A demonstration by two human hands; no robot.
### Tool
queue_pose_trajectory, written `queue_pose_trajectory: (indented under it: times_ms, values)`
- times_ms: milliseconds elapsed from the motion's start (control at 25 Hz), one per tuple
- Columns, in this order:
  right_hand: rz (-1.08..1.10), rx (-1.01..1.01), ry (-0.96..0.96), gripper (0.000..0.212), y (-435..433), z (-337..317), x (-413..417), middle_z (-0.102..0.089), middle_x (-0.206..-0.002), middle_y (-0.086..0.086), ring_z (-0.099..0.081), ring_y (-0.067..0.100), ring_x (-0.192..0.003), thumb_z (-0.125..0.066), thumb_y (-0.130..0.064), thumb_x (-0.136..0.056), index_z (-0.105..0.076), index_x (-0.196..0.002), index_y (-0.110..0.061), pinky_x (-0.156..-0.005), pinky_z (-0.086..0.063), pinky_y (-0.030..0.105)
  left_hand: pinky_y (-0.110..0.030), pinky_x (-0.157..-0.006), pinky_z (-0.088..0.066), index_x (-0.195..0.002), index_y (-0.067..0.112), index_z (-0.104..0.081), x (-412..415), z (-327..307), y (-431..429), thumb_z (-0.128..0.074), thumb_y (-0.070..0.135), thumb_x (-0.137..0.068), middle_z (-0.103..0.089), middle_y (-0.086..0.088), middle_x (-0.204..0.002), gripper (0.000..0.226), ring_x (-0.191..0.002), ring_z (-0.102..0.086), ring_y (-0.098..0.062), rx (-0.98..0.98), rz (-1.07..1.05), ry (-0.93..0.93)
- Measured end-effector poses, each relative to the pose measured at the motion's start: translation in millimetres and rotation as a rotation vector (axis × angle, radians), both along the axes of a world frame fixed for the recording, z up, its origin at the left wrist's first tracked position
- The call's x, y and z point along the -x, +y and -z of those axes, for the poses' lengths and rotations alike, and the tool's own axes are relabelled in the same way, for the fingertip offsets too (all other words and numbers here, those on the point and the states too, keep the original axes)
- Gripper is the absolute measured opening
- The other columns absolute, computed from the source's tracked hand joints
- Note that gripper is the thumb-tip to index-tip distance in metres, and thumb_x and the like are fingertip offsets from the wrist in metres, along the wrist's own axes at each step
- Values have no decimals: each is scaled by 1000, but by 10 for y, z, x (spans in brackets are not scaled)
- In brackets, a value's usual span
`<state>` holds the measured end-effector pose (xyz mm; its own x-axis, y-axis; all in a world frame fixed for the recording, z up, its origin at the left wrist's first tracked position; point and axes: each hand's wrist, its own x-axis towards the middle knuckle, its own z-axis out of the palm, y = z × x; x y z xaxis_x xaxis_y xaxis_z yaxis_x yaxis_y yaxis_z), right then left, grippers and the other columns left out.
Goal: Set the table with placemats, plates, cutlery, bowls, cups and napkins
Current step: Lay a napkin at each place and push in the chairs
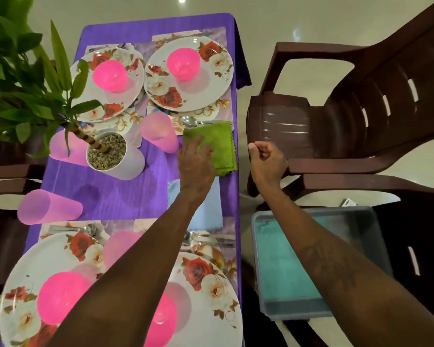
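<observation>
Green napkin (219, 141) lies flat on the purple tablecloth (110, 191) at the table's right edge. It sits at 6 o'clock from the far-right plate (218, 78) and covers part of a spoon (193, 120).

1. Left zone: a potted plant (23, 83) stands in a white pot (125, 166) topped with gravel, at 9 o'clock from the green napkin. Three translucent pink cups are near it: first cup (48, 206) at 7 o'clock from the pot, second cup (65, 146) just beside it at 9 o'clock, third cup (158, 132) at 2 o'clock, just beside the green napkin.

2. Plates: all four are rose-patterned, and each carries an opaque pink bowl. They are the far-left plate (85, 96), the far-right plate, the near-left plate (35, 259) and the near-right plate (211, 284). Cutlery (211, 240) lies at 12 o'clock from the near-right plate.

3. Left hand (196, 161): fingers straight, pressing flat on the green napkin's near-left part. A pale blue napkin (208, 206) lies at 6 o'clock from the green one, partly under the forearm.

4. Right hand (267, 161): off the table at 3 o'clock from the green napkin, fingers curled inward, holding nothing, in front of a brown plastic chair (361, 96).

5. Right zone: a grey bin (261, 221) at 6 o'clock from the right hand holds a teal cloth (286, 266). A white tag (348, 202) lies at 1 o'clock from the bin. Its print is too small to read.
</observation>
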<state>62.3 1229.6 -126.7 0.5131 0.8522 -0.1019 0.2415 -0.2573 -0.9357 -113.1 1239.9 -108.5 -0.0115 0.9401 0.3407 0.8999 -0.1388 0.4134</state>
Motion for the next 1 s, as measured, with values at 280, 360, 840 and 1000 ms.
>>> queue_pose_trajectory:
  times_ms: [280,360,840,1000]
  values:
    - [211,238,-28,11,-1113,590,-612,-70,-75,-7,-68,13,-71,-74,-27,-93,-75,-88,-16,-62,-48,12,-40,-78,-55,-89,0,-74,-1175,96,-906,-48,14,-87,-72,-16,-96,29,-86,-68,-33,152,393,-215]
    - [197,318,-52,14,-1328,771,-760,-70,-73,-6,-65,14,-69,-73,-28,-93,-76,-87,-15,-60,-43,21,-41,-79,-56,-97,3,-74,-1428,358,-1175,-53,8,-89,-70,-14,-101,22,-88,-67,-32,379,446,-177]
    - [288,761,-177,57,-2488,2430,-1652,-62,-135,17,-59,36,-123,-77,-27,-88,-59,-137,-5,-103,-47,41,-47,-99,-54,-138,11,-48,-2162,2225,-1671,-69,20,-87,-53,-15,-137,57,-121,-59,-34,1025,418,273]
    - [242,916,-253,70,-2701,2778,-1994,-53,-135,23,-57,47,-117,-75,-33,-84,-47,-139,-2,-97,-48,49,-48,-112,-43,-157,7,-23,-2284,2641,-1767,-73,23,-89,-34,-21,-155,86,-139,-42,-40,988,421,314]
